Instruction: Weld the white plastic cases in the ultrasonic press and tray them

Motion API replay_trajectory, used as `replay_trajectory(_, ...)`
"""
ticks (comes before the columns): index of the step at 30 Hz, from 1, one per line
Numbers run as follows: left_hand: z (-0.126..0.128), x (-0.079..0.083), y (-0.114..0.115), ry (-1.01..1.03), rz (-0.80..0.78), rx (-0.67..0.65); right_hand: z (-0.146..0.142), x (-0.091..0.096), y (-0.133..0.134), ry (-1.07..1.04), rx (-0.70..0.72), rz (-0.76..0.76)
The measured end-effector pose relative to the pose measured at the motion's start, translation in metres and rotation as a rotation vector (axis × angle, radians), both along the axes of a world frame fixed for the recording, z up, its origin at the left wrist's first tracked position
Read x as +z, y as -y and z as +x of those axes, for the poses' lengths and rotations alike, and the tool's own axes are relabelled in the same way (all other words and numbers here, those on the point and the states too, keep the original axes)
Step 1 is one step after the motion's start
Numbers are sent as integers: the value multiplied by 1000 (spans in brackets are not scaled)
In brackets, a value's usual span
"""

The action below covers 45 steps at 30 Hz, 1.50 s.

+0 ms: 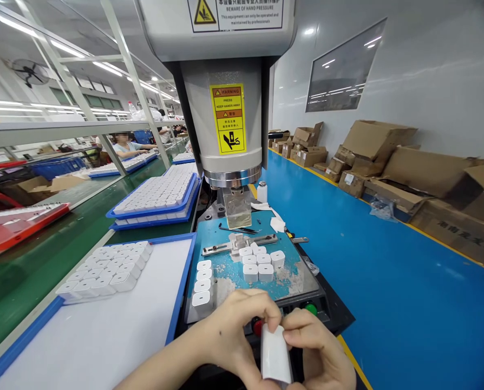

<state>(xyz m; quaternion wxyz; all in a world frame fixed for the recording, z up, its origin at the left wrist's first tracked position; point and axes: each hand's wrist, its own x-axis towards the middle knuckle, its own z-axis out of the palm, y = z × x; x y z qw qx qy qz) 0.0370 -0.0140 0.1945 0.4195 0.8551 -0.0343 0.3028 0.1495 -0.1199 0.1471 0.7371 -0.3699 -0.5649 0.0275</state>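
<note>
The left hand (242,330) and right hand (321,346) gripped a white casing (275,355); slipping could have bumped the red button (257,326) beside them.

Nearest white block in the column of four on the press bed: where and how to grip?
Likely by the block's left and right walls, from above: it stands upright, flat-topped, both flanks clear, while its neighbour crowds the far side.
</note>
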Motion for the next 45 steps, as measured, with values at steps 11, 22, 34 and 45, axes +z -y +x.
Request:
replay_trajectory(11, 3, -12, -1, 175, 78, -24, 1, 5, 6, 16, -5, 5)
replay_trajectory(22, 0, -11, 0, 101, 54, -34, 5, 4, 9, 126, 6, -19)
replay_trajectory(34, 3, -12, 1, 237, 66, -53, 2, 16, 11, 121, -4, 3)
replay_trajectory(45, -7, -3, 1, 21, 25, -17, 2, 12, 12, 129, -47, -5)
